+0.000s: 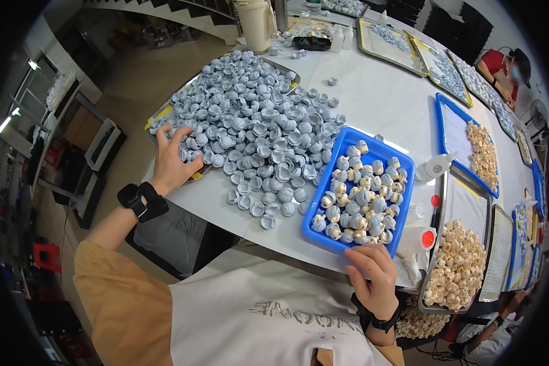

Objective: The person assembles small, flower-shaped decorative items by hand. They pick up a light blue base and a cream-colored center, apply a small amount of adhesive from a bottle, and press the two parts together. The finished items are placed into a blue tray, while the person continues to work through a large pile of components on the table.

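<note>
A large heap of small grey-blue hollow cups and shells (244,122) covers the left part of the table. My left hand (175,160) reaches into the heap's near left edge, thumb and fingers spread, touching pieces there; I see nothing held. To the right is a blue plastic tray (324,239) with several cream figures (360,201) wearing grey-blue tops. My right hand (375,274) is at the tray's near edge, its fingers stretched out near the rim and its thumb apart. Nothing shows in that hand. Both wrists wear black bands.
Right of the tray stand a white squeeze bottle (436,165) and a white container with a red top (418,239). A metal tray of cream pieces (454,268) lies beyond them. Farther back are more trays (390,46), a pale bucket (253,24) and a person in red (497,67).
</note>
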Motion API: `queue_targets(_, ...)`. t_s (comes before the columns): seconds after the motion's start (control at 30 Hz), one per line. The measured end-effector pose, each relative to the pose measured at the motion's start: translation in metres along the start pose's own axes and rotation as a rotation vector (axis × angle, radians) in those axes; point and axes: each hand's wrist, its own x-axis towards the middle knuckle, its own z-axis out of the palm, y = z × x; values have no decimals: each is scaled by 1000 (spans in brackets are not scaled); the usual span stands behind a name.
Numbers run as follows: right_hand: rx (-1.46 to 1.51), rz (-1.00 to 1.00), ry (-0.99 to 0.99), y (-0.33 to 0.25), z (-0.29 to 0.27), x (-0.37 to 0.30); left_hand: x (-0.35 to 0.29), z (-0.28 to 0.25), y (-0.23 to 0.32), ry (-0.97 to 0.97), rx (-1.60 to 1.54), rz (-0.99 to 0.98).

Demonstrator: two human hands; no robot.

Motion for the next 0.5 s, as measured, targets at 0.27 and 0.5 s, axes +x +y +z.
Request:
queue_targets(0.27,7,-2,-1,2,0,-1,4,-3,-1,-16,-5,30)
queue_targets(0.5,5,7,-9,1,0,1,5,-2,8,-31,-19,28)
